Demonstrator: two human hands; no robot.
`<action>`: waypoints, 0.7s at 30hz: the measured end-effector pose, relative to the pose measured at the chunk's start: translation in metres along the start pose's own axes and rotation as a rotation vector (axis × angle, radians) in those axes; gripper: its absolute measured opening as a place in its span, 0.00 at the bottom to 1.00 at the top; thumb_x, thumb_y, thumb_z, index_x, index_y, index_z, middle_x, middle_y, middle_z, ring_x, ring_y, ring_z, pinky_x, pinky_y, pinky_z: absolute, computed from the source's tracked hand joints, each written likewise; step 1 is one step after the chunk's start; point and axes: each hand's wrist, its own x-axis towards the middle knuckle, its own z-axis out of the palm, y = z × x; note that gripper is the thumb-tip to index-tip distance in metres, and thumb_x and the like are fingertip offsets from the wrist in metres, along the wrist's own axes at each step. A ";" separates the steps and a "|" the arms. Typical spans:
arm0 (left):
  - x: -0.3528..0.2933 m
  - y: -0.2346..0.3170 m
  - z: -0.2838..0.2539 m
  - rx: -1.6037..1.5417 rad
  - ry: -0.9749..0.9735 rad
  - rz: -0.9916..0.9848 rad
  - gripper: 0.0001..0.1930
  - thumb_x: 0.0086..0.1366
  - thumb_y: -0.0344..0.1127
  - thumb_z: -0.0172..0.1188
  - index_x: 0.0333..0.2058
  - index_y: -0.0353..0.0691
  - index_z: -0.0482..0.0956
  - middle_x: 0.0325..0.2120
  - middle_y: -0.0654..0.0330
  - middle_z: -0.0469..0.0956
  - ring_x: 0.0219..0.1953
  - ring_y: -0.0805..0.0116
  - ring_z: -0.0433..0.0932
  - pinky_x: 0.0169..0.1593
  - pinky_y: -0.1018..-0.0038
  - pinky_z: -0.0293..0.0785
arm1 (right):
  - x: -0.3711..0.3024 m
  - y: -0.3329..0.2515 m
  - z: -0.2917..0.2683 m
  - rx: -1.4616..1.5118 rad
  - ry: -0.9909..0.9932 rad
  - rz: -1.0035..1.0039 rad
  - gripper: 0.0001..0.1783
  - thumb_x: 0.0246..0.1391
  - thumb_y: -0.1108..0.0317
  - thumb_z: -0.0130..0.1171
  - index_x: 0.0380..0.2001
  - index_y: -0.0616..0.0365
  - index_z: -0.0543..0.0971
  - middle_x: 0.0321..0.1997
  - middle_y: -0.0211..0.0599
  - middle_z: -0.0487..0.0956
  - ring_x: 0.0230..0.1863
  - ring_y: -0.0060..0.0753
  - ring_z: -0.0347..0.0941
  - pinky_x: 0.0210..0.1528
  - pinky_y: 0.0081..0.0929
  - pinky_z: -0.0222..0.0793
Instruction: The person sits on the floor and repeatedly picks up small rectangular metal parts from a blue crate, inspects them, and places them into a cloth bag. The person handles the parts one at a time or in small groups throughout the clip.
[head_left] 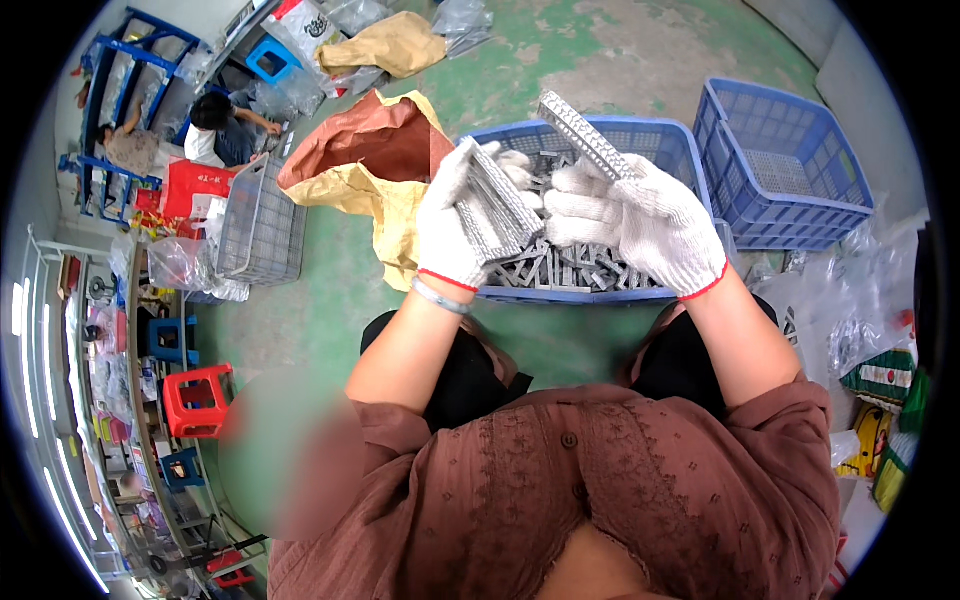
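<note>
Both my hands wear white knitted gloves with red cuffs, and they are raised over a blue plastic crate. My left hand is wrapped round a stack of grey metal bars with patterned faces. Between the thumb and fingers of my right hand, a single grey bar with a row of holes or notches points up and away to the left. Under the hands, many loose grey metal pieces fill the crate in a jumble. The fingertips of my left hand are partly hidden behind the stack.
An open yellow woven sack stands left of the crate. At the right are stacked blue crates and clear plastic bags. A grey crate, a red stool and a seated person are farther left.
</note>
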 end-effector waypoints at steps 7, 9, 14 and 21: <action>0.020 0.086 0.030 0.353 -0.005 0.142 0.19 0.67 0.44 0.58 0.47 0.33 0.73 0.34 0.54 0.76 0.35 0.60 0.79 0.42 0.53 0.81 | -0.003 -0.017 -0.012 -0.191 0.178 0.009 0.21 0.50 0.71 0.67 0.46 0.69 0.75 0.36 0.46 0.81 0.35 0.36 0.81 0.40 0.36 0.81; 0.040 0.137 0.011 0.492 0.169 0.270 0.13 0.65 0.41 0.59 0.42 0.38 0.77 0.35 0.51 0.80 0.36 0.55 0.81 0.41 0.54 0.81 | -0.005 -0.017 -0.006 -0.396 0.239 -0.035 0.22 0.50 0.72 0.66 0.48 0.67 0.74 0.36 0.42 0.79 0.34 0.32 0.78 0.36 0.30 0.76; 0.070 0.253 -0.069 0.562 0.624 0.165 0.10 0.67 0.43 0.58 0.32 0.44 0.75 0.19 0.60 0.71 0.18 0.61 0.70 0.24 0.62 0.71 | -0.003 -0.003 0.007 -0.621 0.429 -0.153 0.39 0.41 0.84 0.68 0.60 0.65 0.65 0.47 0.43 0.76 0.40 0.33 0.78 0.40 0.31 0.79; 0.070 0.215 -0.090 0.715 1.048 -0.014 0.25 0.63 0.44 0.61 0.55 0.40 0.67 0.39 0.49 0.77 0.39 0.42 0.77 0.45 0.45 0.73 | -0.001 -0.009 -0.008 -1.306 0.489 -0.455 0.44 0.34 0.79 0.72 0.60 0.59 0.69 0.59 0.47 0.75 0.61 0.41 0.72 0.63 0.31 0.68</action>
